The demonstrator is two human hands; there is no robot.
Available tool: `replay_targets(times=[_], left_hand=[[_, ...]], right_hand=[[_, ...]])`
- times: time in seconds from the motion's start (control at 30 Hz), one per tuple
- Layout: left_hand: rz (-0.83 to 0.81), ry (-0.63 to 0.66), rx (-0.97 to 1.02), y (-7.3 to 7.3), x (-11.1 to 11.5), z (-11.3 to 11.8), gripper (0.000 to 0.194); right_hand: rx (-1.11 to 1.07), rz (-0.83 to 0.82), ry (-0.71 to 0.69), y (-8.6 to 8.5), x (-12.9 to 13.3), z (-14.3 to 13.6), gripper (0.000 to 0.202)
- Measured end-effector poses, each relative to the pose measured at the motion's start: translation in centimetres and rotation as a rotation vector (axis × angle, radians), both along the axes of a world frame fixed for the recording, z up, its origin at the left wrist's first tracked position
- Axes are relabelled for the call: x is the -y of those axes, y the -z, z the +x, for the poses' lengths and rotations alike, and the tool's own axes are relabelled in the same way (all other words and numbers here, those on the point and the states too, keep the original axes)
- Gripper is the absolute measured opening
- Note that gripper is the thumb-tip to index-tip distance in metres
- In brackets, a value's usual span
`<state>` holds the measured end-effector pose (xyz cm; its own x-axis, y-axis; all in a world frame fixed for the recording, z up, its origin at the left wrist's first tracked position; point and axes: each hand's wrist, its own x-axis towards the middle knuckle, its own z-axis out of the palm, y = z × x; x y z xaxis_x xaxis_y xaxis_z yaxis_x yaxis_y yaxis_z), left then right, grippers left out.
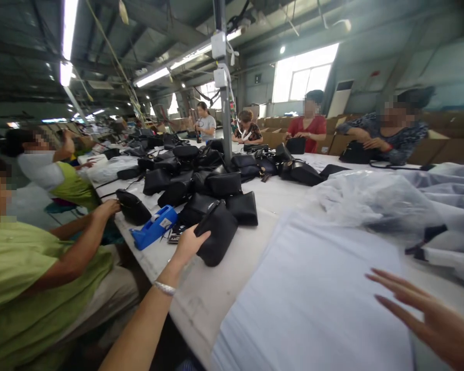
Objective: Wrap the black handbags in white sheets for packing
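Note:
My left hand [188, 244] grips the near edge of a black handbag [218, 234], thumb on top and the other fingers hidden behind it. The bag is tilted at the front of a heap of similar black bags [224, 184]. On the right, my right hand [421, 309] hovers with fingers stretched out and holds nothing. Below and beside it lies a stack of pale white sheets [309, 288], perhaps wrapping material; whether the fingertips touch it I cannot tell. A blue tape dispenser [154, 226] stands left of my left hand, with a black tag [175, 238] beside it.
Crumpled clear plastic bags [375, 198] lie at the right of the white table [201, 304]. A metal post [227, 113] rises through the bag heap. A co-worker in a green top [19, 278] sits close at left, touching another black bag [133, 207]. Other people work across the table.

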<state>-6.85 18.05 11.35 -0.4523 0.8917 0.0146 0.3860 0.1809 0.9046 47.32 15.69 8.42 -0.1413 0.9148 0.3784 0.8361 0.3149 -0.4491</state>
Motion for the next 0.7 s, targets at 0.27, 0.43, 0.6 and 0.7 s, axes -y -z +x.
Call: replay_targets(times=[0.27,0.43,0.6,0.7], left_hand=[[0.072,-0.119,0.999,1.1,5.4,3.3,0.035],[-0.075,0.212,1.165,3.1,9.3,13.1,0.052],[-0.162,0.531,1.227,6.9,10.5,17.0,0.068],[-0.242,0.539,1.358,8.8,8.5,16.6,0.069]], right_hand=[[-0.871,-0.718,-0.199,2.9,7.9,-19.9,0.088],[-1.576,-0.537,-0.092,0.6,8.6,-24.5,0.079],[-1.640,-0.435,0.176,-0.8,7.5,-20.6,0.060],[-1.576,-0.507,0.277,-0.6,7.1,-16.9,0.057]])
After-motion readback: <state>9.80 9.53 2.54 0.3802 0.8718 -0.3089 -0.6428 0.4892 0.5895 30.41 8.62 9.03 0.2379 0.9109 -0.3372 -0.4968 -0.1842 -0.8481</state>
